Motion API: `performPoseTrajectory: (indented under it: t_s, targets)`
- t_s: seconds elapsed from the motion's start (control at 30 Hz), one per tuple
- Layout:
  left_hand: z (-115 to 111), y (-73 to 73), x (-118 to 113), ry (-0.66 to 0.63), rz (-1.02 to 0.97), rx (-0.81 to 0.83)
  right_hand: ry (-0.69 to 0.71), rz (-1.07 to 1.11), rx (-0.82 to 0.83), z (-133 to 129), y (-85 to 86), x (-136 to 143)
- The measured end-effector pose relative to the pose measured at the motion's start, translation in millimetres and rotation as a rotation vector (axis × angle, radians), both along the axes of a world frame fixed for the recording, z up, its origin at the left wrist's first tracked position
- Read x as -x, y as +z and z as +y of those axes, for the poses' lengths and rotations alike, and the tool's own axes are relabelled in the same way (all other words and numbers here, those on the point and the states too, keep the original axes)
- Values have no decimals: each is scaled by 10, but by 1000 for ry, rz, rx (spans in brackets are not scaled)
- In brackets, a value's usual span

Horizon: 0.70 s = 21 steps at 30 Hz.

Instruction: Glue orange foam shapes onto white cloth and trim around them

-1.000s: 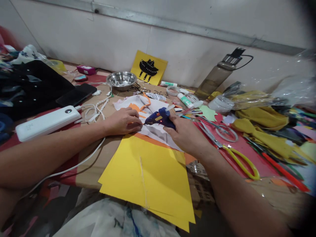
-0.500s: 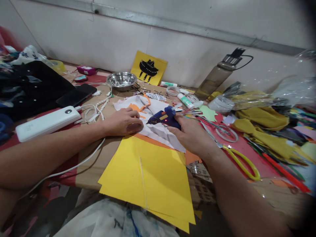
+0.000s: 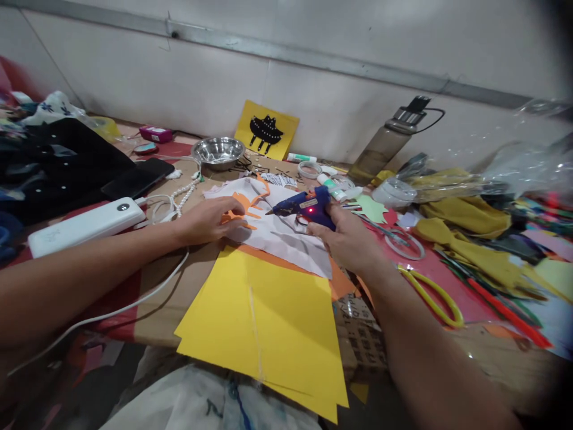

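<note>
Two hands at work: right hand (image 3: 347,233) has its grip clamped on the glue gun (image 3: 298,206); left hand (image 3: 208,218), grip apart, at the orange cut-out (image 3: 245,203), inboard of the worktop's (image 3: 163,298) front edge. Advisable: tip clear of fingers.

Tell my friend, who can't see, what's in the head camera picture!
A person's right hand holds a blue glue gun above a white sheet, pointing toward an orange cutout by the left hand. Yellow sheets lie nearer; a metal bowl stands behind.
</note>
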<state>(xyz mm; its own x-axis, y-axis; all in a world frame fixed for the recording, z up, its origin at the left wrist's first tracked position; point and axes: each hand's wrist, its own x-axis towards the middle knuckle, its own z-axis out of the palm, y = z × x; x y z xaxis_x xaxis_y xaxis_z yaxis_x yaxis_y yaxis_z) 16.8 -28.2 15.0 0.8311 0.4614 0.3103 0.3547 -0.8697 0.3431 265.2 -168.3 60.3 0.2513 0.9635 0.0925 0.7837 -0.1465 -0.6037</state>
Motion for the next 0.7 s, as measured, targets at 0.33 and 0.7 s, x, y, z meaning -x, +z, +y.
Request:
performPoseTrajectory:
  t_s: [0.33, 0.7]
  targets:
    - [-53, -38, 92, -265, 166, -199, -67, 432, -62, 88, -152, -112]
    - [-99, -52, 28, -303, 88, -124, -33, 409, -59, 114, -195, -116]
